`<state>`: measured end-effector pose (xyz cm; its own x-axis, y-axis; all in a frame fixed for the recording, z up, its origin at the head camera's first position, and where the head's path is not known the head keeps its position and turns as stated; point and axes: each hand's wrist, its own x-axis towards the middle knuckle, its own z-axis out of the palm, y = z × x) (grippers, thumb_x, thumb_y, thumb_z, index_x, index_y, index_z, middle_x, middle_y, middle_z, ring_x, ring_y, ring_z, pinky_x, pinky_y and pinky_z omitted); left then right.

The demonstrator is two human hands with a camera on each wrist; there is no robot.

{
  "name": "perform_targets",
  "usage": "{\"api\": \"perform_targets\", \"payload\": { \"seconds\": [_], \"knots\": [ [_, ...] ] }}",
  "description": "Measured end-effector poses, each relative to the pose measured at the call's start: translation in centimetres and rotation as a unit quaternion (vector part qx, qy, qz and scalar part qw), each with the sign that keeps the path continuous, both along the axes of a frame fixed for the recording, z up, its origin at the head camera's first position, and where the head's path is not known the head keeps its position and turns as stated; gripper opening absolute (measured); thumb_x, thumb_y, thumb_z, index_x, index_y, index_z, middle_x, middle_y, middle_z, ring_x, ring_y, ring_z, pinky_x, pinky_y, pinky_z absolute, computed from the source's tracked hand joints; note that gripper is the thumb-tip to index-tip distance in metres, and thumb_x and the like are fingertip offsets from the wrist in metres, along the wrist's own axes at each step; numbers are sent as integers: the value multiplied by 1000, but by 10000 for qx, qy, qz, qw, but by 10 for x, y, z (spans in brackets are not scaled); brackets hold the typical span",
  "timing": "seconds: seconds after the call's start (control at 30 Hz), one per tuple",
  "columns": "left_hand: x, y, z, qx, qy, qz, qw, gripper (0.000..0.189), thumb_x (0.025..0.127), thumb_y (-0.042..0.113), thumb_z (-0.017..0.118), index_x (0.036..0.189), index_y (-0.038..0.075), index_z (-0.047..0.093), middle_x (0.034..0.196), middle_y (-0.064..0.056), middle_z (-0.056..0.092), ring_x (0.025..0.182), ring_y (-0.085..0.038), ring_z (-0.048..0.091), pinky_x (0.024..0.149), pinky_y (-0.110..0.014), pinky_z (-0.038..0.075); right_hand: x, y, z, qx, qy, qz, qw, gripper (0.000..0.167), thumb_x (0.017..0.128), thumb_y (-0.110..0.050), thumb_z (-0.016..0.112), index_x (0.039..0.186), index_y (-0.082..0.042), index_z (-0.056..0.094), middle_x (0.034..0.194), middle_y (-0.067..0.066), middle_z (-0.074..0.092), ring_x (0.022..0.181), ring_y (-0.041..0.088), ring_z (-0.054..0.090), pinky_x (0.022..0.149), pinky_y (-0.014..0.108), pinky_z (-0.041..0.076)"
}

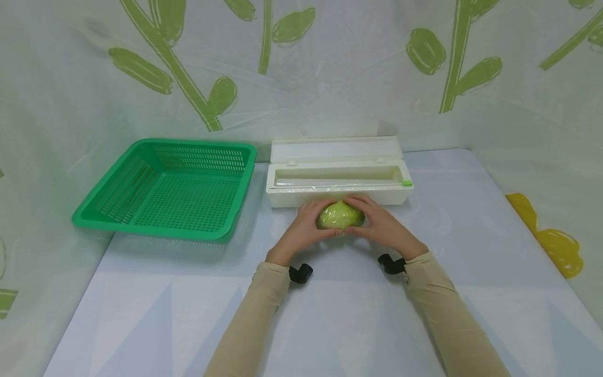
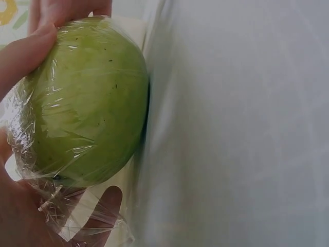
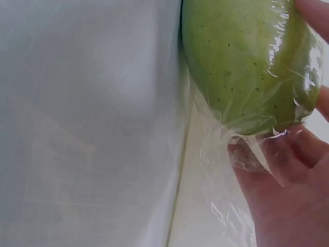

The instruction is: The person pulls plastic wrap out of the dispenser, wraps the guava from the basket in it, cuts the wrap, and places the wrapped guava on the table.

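A green mango with small dark specks sits on the table, covered in clear cling film. My left hand holds it from the left, and my right hand holds it from the right. Both thumbs lie at its near side while the other fingers curve around the far side. In the right wrist view, loose film trails off the mango's end over the fingertips. The left wrist view shows bunched film along one side of the mango. Just behind the hands stands a white cling film box with its lid raised.
A green slider sits at the box's right end, and a film roll lies inside. To the left is a green perforated basket with nothing in it. A patterned curtain hangs behind the table.
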<state>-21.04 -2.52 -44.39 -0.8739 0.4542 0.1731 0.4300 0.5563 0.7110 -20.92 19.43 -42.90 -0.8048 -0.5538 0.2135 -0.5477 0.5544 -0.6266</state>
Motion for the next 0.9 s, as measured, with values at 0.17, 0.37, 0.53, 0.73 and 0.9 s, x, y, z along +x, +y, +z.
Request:
{"api": "perform_targets", "payload": {
  "seconds": [0.17,0.37,0.53,0.73,0.9],
  "knots": [
    [0,0,-1,-21,112,34,9999,67,71,49,69,129,28,41,126,7,42,113,-15,34,87,-37,36,1,1,3,-183,145,-370,9990,56,82,-38,61,131,-15,44,134,0,38,123,21,34,98,42,29],
    [2,0,0,-16,10,35,10000,70,70,54,67,130,31,39,129,8,40,117,-15,32,90,-38,35,1,4,4,-499,486,-962,9929,42,85,-34,59,124,-20,52,125,-5,48,114,18,45,93,39,35],
    [3,0,0,45,-92,85,9999,70,69,54,68,129,33,40,128,9,40,118,-15,30,91,-38,34,0,11,5,-926,955,-1266,9830,32,86,-26,59,117,-17,57,114,-5,55,101,18,51,85,38,40],
    [4,1,1,23,-165,103,9998,70,69,51,70,129,34,40,128,8,40,119,-14,30,92,-38,34,-3,22,7,-1528,1737,-2320,9448,25,87,-17,59,110,-8,61,106,4,57,97,19,53,80,38,43],
    [3,0,1,26,-159,137,9998,70,69,51,70,129,34,40,128,8,40,118,-14,30,92,-39,34,-7,31,9,-1836,1904,-3089,9136,22,87,-12,56,108,-6,61,105,8,56,99,20,50,80,37,42]
  ]
}}
